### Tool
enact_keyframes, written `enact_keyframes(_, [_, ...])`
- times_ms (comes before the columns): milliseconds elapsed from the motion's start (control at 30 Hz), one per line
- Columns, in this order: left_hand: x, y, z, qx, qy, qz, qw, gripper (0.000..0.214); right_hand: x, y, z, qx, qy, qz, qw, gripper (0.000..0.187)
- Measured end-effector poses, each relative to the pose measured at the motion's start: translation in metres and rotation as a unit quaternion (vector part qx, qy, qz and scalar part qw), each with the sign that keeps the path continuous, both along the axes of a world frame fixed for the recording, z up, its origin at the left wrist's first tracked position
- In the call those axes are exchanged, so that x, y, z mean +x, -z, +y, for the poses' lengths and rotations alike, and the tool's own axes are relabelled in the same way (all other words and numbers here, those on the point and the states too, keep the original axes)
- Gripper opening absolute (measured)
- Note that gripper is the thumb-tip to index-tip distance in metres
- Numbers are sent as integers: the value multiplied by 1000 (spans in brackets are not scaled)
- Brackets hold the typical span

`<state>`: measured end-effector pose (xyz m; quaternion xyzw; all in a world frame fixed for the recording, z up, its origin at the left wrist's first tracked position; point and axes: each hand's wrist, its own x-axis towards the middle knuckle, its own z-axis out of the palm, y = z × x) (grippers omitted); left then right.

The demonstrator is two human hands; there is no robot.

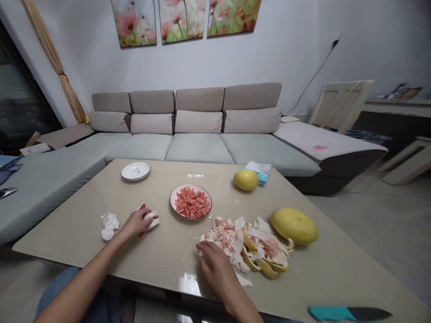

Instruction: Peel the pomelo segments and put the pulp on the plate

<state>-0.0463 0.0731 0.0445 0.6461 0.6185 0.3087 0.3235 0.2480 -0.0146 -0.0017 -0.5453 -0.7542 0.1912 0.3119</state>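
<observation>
The left hand's (pixel 137 223) fingers curl around a white wad (pixel 153 220), perhaps tissue, held low, seemingly against the table (pixel 151 258), at eight o'clock from the plate (pixel 173 204) of red pulp (pixel 191 202). The right hand (pixel 217 269), at five, has fingers parted and loosely bent beside the peelings (pixel 266 246), perhaps to guard the heap's edge; I cannot tell whether they touch. The heap lies at four, off the plate, presumably keeping waste from pulp. Farther out: crumpled tissue (pixel 109 226) at eight, a small fruit (pixel 245 180) at two, a large fruit (pixel 294 225) past three, a knife (pixel 349 313) at four, clear of both hands.
</observation>
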Motion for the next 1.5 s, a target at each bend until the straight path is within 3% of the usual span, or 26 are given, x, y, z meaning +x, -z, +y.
enact_keyframes(133, [-4, -17, -15, -50, 20, -89, 995, 57, -6, -2, -3, -20, -30, 31, 999, 36])
enact_keyframes(233, [7, -23, -36, -77, 51, -143, 985, 52, -15, -5, -6, -49, -52, 91, 993, 30])
enact_keyframes(300, [18, -24, -49, -131, 83, -236, 959, 48, -22, -13, -8, -84, -64, 155, 982, 29])
enact_keyframes(367, [29, -25, -59, -111, 100, -267, 952, 40, -28, -25, -8, -126, -70, 221, 965, 34])
enact_keyframes(467, [42, -26, -68, -53, 139, -221, 964, 28, -33, -50, -4, -151, -64, 261, 951, 50])
enact_keyframes(600, [49, -18, -70, -47, 116, -289, 949, 40, -38, -70, 5, -109, -96, 216, 965, 20])
enact_keyframes(667, [51, -7, -68, -75, 107, -356, 925, 43, -42, -65, 7, -107, -102, 230, 962, 12])
enact_keyframes(767, [51, 14, -67, -115, 134, -417, 892, 32, -47, -45, 4, -134, -93, 276, 947, 17])
enact_keyframes(900, [52, 27, -68, -111, 181, -427, 879, 22, -46, -24, -4, -148, -109, 299, 936, 29])
enact_keyframes(1167, [57, 26, -64, -173, 169, -385, 891, 10, -35, -30, -2, -125, -107, 314, 935, 14])
enact_keyframes(1400, [56, 38, -72, -274, 187, -422, 843, 30, -34, -33, -7, -146, -79, 256, 952, 12])
enact_keyframes(1500, [55, 43, -76, -291, 172, -426, 839, 34, -35, -34, -9, -155, -68, 218, 961, 14])
